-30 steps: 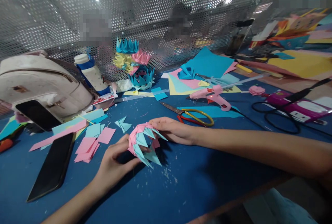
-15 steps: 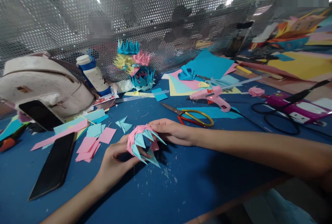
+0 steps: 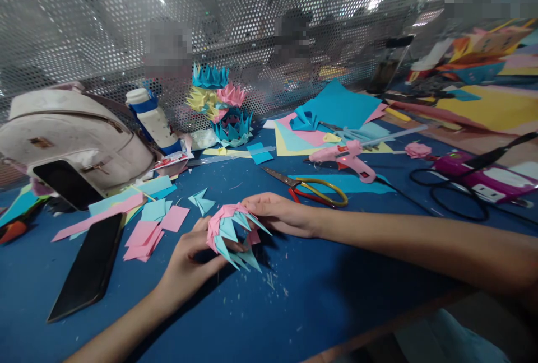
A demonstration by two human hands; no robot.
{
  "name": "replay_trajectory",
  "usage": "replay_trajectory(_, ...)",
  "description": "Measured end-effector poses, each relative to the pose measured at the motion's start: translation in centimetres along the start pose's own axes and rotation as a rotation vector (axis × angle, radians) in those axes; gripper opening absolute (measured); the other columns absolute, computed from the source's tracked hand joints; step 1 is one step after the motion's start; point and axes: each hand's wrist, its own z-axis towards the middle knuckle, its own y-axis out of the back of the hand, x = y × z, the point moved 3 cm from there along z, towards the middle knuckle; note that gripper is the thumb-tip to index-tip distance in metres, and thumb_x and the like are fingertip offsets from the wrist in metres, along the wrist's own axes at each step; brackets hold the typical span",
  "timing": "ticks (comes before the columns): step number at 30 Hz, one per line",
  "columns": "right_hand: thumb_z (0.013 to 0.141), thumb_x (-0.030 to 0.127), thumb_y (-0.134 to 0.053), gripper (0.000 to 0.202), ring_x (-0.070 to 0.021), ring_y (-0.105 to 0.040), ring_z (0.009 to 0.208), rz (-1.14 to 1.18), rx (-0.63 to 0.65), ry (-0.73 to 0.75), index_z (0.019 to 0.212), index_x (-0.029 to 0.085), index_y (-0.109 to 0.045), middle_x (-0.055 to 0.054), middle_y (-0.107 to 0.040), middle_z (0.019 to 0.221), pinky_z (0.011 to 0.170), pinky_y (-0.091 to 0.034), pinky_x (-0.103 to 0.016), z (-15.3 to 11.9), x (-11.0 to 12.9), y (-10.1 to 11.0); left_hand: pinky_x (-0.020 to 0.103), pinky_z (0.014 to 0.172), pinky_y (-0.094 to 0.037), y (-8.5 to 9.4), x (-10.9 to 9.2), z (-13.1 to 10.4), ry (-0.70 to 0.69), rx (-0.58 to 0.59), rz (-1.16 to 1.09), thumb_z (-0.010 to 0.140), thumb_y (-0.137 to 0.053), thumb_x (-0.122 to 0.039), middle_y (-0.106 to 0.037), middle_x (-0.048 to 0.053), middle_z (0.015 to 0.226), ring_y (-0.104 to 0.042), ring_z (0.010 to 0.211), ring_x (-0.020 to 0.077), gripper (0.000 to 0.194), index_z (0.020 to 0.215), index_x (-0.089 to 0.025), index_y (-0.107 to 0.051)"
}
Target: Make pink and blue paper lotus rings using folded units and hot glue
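Between both hands is a folded paper ring point(image 3: 229, 227), pink along its closed edge and light blue at its points, tilted with the points toward me and to the right. My left hand point(image 3: 195, 254) grips its left side, the thumb below and some fingers hidden behind or inside it. At the ring's upper right, my right hand point(image 3: 269, 213) pinches the edge between thumb and fingers. A few folded light blue paper pieces point(image 3: 202, 203) lie just beyond my left hand. Scissors point(image 3: 311, 188) with yellow and red handles lie beyond my right hand.
A pink glue gun point(image 3: 342, 158) lies behind the scissors, its cord running right to a purple power strip point(image 3: 474, 175). Left are pink paper squares point(image 3: 143, 238), a black phone point(image 3: 90, 268), a backpack point(image 3: 75, 128) and a bottle point(image 3: 153, 119). Stacked paper rings point(image 3: 231, 125) stand at the back.
The view has shifted very slightly. Both hands keep their hold on the paper ring, almost unmoved.
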Motion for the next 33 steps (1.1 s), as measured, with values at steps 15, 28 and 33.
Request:
replay_trajectory(15,0.086,0.033,-0.069,0.023,-0.0093,-0.053,0.075,0.205,-0.099,-0.036,0.088,0.013,-0.058,0.0,-0.054,0.081,0.071,-0.042,-0.023,0.3,0.2,0.6,0.022,0.067,-0.05,0.4,3.7,-0.3,0.47,-0.266,-0.627,0.066,-0.086,-0.035,-0.071,0.001,0.069,-0.063,0.068,0.0141,0.02,0.07,-0.02,-0.074)
replay_trajectory(28,0.09,0.026,-0.062,0.013,-0.0103,-0.054,0.075,0.245,-0.133,-0.053,0.089,0.014,-0.058,-0.001,-0.055,0.08,0.069,-0.043,-0.023,0.4,0.1,0.9,0.019,0.066,-0.045,0.5,3.7,0.3,0.515,-0.365,-0.758,0.059,-0.09,-0.037,-0.064,0.001,0.067,-0.057,0.067,0.0118,0.03,0.068,-0.015,-0.071)
replay_trajectory(33,0.093,0.024,-0.058,0.012,-0.0098,-0.054,0.073,0.233,-0.143,-0.053,0.088,0.014,-0.057,-0.001,-0.054,0.079,0.07,-0.044,-0.023,0.4,0.1,0.8,0.018,0.065,-0.045,0.4,3.4,0.4,0.492,-0.386,-0.78,0.06,-0.089,-0.033,-0.064,0.0,0.068,-0.056,0.067,0.0104,0.028,0.073,-0.015,-0.071)
